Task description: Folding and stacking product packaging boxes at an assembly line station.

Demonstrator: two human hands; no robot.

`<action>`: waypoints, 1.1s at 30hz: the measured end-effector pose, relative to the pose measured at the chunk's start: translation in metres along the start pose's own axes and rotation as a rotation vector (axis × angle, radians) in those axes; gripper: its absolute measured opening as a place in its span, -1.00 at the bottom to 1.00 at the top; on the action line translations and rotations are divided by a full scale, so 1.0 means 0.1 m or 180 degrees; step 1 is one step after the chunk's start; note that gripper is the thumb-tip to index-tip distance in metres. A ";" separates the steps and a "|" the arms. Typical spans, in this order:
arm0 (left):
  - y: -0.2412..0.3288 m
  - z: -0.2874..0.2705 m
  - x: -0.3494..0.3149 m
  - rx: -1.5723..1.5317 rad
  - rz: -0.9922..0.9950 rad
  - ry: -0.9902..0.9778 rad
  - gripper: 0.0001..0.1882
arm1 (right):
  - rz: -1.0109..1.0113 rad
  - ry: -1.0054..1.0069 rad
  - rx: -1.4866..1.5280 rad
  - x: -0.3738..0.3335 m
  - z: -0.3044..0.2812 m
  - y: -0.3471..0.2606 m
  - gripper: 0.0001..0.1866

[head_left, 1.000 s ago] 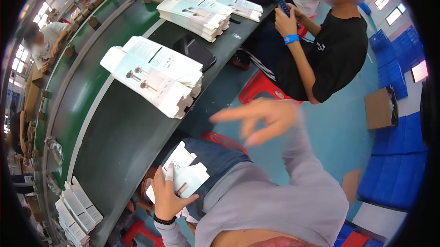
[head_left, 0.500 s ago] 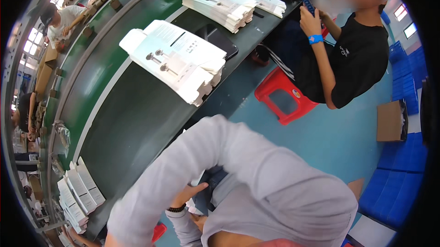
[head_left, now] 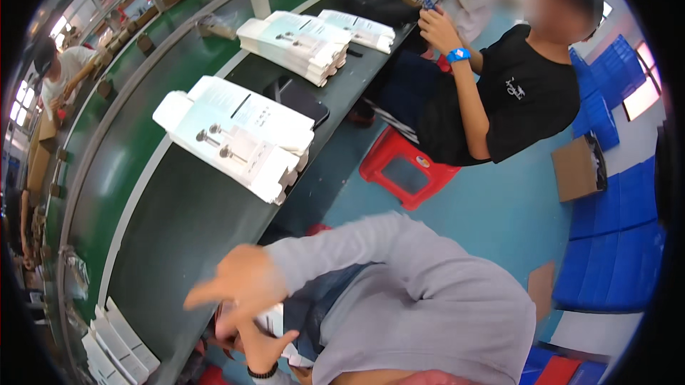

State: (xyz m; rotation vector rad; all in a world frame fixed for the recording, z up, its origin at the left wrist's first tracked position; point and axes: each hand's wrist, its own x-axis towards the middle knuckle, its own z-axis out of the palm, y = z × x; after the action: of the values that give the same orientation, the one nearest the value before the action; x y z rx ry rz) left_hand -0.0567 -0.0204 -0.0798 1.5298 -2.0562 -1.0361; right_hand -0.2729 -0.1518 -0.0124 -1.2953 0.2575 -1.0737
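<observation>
Our right hand shows blurred above the left, index finger and thumb spread wide with nothing seen between them; our left hand lies low at the lap against a white carton, thumb splayed, its fingers covered, so we cannot tell how firmly it grips; the main risk, we judge, is the two hands bumping, the right masking the left, and the carton slipping off the lap to the floor; a thumb pressed hard on thin card could also crease a flap; on the bench, the near carton stack sits with one corner at the front edge, and a brush of the grey sleeve might tip its loose top sheets; as for looks, we see only slivers of the lap carton, white with small dark print; the stacked ones are flat, white shading to pale blue-green, pictured with metal fittings, their notched end flaps slightly out of line.
</observation>
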 end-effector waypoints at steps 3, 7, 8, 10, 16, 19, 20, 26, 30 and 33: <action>-0.06 0.11 -0.12 0.0338 -0.0010 0.0484 0.43 | 0.1653 -0.0330 -0.2701 -0.29 0.00 0.23 -0.27; 0.09 0.17 -0.10 0.0320 -0.0182 0.0070 0.41 | 0.2215 -0.0479 -0.0966 -0.60 -0.12 0.56 -0.51; 0.04 0.20 -0.10 0.0327 -0.0182 0.0039 0.41 | 0.2441 -0.0816 -0.0129 -0.63 -0.13 0.60 -0.58; 0.00 0.25 -0.11 -0.0178 -0.0109 0.0099 0.35 | 0.2377 -0.0674 0.0181 -0.61 -0.07 0.63 -0.64; 0.07 0.18 -0.07 -0.0224 0.0023 0.0166 0.32 | 0.2337 -0.0404 0.0594 -0.55 0.01 0.69 -0.50; 0.08 0.19 -0.09 0.0101 0.0045 0.0100 0.30 | 0.2622 -0.0913 0.0054 -0.49 0.03 0.64 -0.29; 0.08 0.19 -0.10 0.0108 -0.0020 0.0113 0.30 | 0.2738 -0.1136 -0.0246 -0.47 0.06 0.66 -0.16; -0.08 0.08 -0.17 -0.0026 -0.0165 0.0521 0.13 | 0.1948 -0.1111 -0.1181 -0.45 0.13 0.82 -0.10; 0.00 -0.12 -0.18 -0.0748 -0.1245 0.1554 -0.02 | 0.2399 -0.0462 0.0011 -0.41 0.07 0.89 -0.38; -0.04 -0.10 -0.20 -0.1171 -0.0742 0.2964 -0.23 | 0.1157 -0.0666 -0.0221 -0.52 0.29 1.08 -0.26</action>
State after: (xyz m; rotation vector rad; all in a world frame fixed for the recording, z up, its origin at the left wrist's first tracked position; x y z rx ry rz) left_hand -0.0405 -0.0059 -0.0737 1.6280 -1.0144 -0.5409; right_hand -0.2268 -0.1055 -0.1166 -1.3490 0.3585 -0.6216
